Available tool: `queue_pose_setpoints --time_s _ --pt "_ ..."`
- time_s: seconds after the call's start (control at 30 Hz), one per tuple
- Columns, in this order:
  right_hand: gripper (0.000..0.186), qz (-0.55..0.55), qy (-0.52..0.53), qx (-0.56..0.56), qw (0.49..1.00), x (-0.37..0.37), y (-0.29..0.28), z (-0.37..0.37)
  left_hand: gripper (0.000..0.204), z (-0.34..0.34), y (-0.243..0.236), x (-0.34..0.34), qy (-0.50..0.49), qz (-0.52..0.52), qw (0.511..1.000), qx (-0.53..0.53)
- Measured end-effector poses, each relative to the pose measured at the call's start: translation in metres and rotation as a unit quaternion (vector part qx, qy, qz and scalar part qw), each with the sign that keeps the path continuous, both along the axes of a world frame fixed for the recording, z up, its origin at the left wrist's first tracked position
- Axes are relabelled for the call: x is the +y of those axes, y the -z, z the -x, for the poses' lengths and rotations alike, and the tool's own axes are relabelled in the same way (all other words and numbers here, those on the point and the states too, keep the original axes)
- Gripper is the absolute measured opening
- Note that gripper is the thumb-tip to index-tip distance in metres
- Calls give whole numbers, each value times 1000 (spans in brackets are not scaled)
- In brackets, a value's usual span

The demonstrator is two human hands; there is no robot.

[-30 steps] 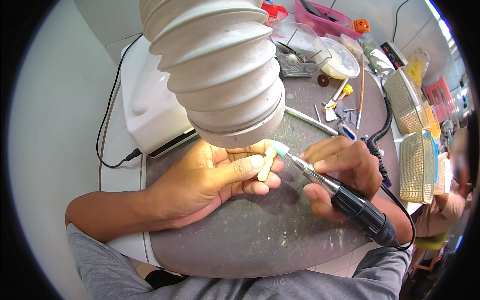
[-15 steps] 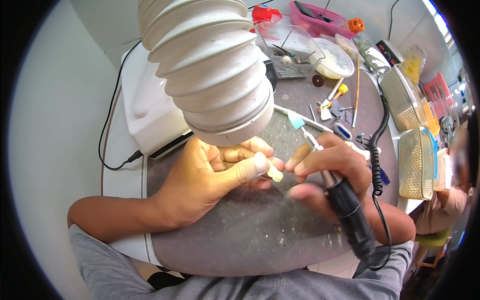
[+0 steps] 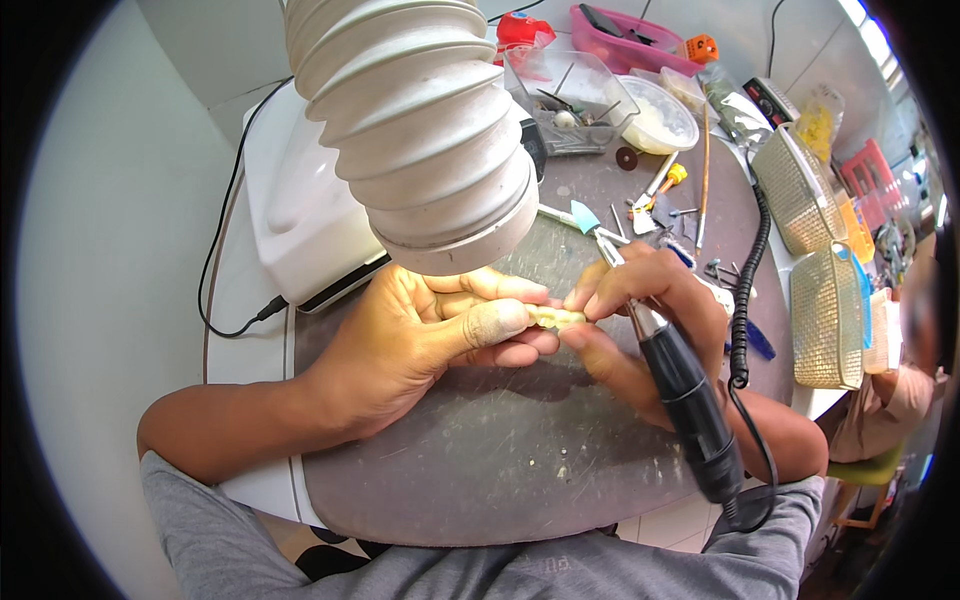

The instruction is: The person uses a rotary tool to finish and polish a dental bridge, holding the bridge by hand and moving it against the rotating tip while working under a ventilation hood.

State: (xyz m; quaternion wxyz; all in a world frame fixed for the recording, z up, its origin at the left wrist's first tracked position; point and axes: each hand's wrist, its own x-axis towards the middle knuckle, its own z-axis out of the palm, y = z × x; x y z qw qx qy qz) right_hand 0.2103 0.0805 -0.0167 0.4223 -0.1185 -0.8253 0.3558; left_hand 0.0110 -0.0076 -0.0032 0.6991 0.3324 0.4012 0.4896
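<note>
Pinched between thumb and fingers of my left hand (image 3: pixel 425 325) is a small cream-yellow dental bridge (image 3: pixel 556 317), shaped like a short row of teeth. Its left end is hidden by the thumb. My right hand (image 3: pixel 665 320) is closed around a black-and-silver rotary handpiece (image 3: pixel 690 410), which lies slanted across the palm. A light-blue pointed tip (image 3: pixel 585 217) shows at the tool's far end, away from the bridge. The thumb and fingertips of this hand also grip the bridge's right end, so both hands hold it over the grey table mat (image 3: pixel 450 470).
A white ribbed hose (image 3: pixel 420 130) hangs just above my hands. A white machine (image 3: pixel 310 200) stands at left. Small tools, a clear bin (image 3: pixel 570 110) and a round tub (image 3: pixel 655 115) lie beyond. Right: a coiled cord (image 3: pixel 742 330), woven baskets (image 3: pixel 830 320) and another person's arm (image 3: pixel 885 420).
My right fingers have come left and closed on the free end of the bridge. The bridge has turned to lie more level, and the handpiece has shifted slightly left and up.
</note>
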Motion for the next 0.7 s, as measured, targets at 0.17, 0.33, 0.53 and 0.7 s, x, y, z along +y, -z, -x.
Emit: queue_pose_setpoints --time_s 0.17,0.33,0.53,0.7 --pt "21 190 -47 16 981 -1 3 -5 24 2 -1 2 16 3 1000 -4" --pt "19 253 -54 32 965 -1 7 -6 25 2 2 3 10 0 1000 -15" --pt "20 188 -48 9 981 -2 3 -5 18 1 1 3 5 0 1000 28" --pt "22 49 -30 -11 998 -3 -4 -2 15 0 2 0 4 -4 997 73"
